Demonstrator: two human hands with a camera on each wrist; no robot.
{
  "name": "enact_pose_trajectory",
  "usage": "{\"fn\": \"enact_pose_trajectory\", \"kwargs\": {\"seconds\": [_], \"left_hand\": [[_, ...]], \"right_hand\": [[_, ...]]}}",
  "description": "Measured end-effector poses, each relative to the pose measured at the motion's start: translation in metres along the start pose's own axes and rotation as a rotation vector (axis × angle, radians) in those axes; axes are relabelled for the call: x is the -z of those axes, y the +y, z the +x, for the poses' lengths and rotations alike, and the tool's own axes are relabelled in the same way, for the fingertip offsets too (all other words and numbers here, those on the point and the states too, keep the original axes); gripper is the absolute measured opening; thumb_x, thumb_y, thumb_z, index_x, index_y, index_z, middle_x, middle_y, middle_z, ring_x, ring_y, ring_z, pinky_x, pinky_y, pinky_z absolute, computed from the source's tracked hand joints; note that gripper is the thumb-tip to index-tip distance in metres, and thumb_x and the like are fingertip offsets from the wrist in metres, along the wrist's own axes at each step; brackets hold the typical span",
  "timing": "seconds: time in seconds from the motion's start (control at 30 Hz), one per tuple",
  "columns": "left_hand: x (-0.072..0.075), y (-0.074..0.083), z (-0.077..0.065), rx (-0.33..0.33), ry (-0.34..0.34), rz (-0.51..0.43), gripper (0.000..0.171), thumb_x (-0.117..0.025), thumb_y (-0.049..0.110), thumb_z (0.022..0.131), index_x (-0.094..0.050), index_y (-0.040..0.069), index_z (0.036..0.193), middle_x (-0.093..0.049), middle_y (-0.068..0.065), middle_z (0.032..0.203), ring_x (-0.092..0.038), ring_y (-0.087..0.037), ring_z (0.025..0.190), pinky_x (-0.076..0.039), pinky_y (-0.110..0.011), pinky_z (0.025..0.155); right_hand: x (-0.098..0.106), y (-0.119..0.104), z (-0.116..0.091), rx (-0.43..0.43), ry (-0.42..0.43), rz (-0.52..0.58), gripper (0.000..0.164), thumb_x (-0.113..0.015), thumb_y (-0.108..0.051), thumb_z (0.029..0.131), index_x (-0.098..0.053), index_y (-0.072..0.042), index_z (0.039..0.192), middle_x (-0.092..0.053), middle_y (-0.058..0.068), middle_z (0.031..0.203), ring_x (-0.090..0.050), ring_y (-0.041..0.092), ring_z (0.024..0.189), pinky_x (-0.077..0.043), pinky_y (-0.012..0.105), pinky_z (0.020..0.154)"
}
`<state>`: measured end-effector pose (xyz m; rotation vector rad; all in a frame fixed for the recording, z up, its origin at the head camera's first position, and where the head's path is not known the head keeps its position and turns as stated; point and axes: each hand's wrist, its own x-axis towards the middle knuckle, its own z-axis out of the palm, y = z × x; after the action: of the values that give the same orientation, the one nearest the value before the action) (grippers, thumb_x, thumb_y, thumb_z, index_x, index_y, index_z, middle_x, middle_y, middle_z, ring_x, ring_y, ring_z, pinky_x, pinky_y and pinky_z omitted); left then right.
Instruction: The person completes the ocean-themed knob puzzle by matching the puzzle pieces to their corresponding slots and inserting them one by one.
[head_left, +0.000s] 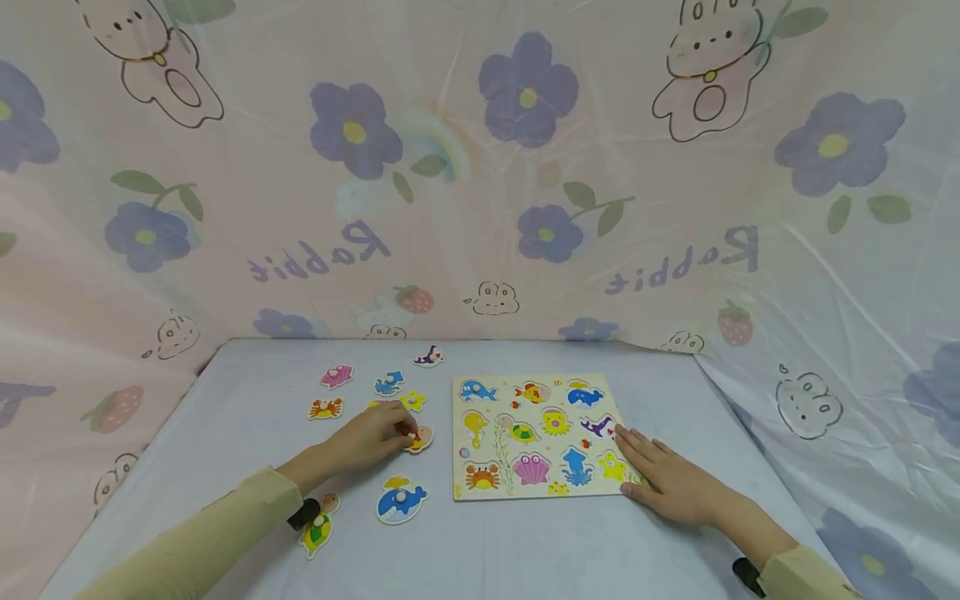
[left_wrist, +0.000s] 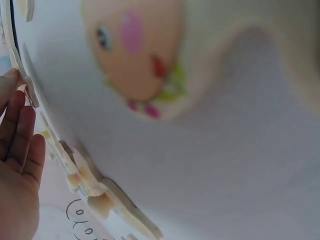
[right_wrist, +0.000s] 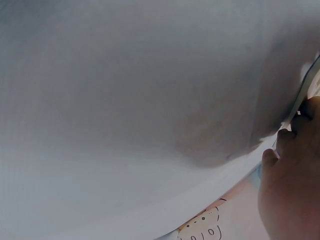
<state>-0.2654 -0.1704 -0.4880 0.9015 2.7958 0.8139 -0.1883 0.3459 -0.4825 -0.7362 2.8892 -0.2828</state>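
Observation:
My left hand (head_left: 381, 432) pinches a small orange-and-red wooden puzzle piece (head_left: 425, 437) between thumb and fingers, low over the table left of the puzzle board (head_left: 536, 493). In the left wrist view the thumb and fingertips grip the edge of a thin piece (left_wrist: 31, 92). The pale board carries sea-animal pictures, among them a crab, a shell, a squid and a turtle. With fingers stretched out, my right hand (head_left: 671, 479) rests along the board's right edge. The right wrist view shows this hand (right_wrist: 292, 180) at the frame's right side, its fingertips at the board's edge.
Loose knobbed pieces lie left of the board: a blue whale (head_left: 401, 502), a turtle (head_left: 318, 533), a crab (head_left: 326, 408), a pink shell (head_left: 337, 377), a blue squid (head_left: 388, 383), a yellow star (head_left: 413, 402) and a purple piece (head_left: 428, 357). A printed curtain (head_left: 450, 208) hangs behind the table.

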Motion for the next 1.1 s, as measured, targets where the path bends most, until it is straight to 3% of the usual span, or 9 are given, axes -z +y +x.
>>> {"fn": "enact_pose_trajectory", "kwargs": {"seconds": [0.43, 0.73, 1.1], "left_hand": [[0.002, 0.017, 0.016, -0.064, 0.054, -0.004, 0.012, -0.075, 0.015, 0.097, -0.072, 0.020, 0.108, -0.063, 0.011, 0.105, -0.062, -0.011, 0.100, -0.057, -0.035, 0.092], [0.002, 0.027, 0.038, -0.141, 0.067, 0.045, 0.013, -0.076, 0.012, 0.096, -0.073, 0.016, 0.108, -0.065, 0.006, 0.105, -0.062, -0.012, 0.099, -0.056, -0.030, 0.088], [-0.002, 0.043, 0.069, -0.156, 0.066, 0.052, 0.011, -0.076, 0.014, 0.097, -0.074, 0.016, 0.107, -0.065, 0.006, 0.103, -0.060, -0.009, 0.094, -0.055, -0.024, 0.083]], "right_hand": [[-0.005, 0.004, 0.002, -0.018, -0.006, -0.017, 0.082, -0.049, -0.060, 0.104, -0.031, -0.005, 0.163, -0.025, 0.013, 0.170, -0.027, 0.039, 0.154, -0.025, 0.061, 0.121], [-0.007, 0.005, 0.001, -0.014, -0.001, -0.001, 0.082, -0.048, -0.060, 0.105, -0.030, -0.006, 0.163, -0.024, 0.012, 0.171, -0.026, 0.040, 0.155, -0.024, 0.061, 0.121], [-0.008, 0.006, 0.000, -0.004, 0.007, -0.004, 0.081, -0.048, -0.059, 0.105, -0.030, -0.005, 0.163, -0.023, 0.012, 0.171, -0.026, 0.040, 0.154, -0.025, 0.061, 0.121]]}}
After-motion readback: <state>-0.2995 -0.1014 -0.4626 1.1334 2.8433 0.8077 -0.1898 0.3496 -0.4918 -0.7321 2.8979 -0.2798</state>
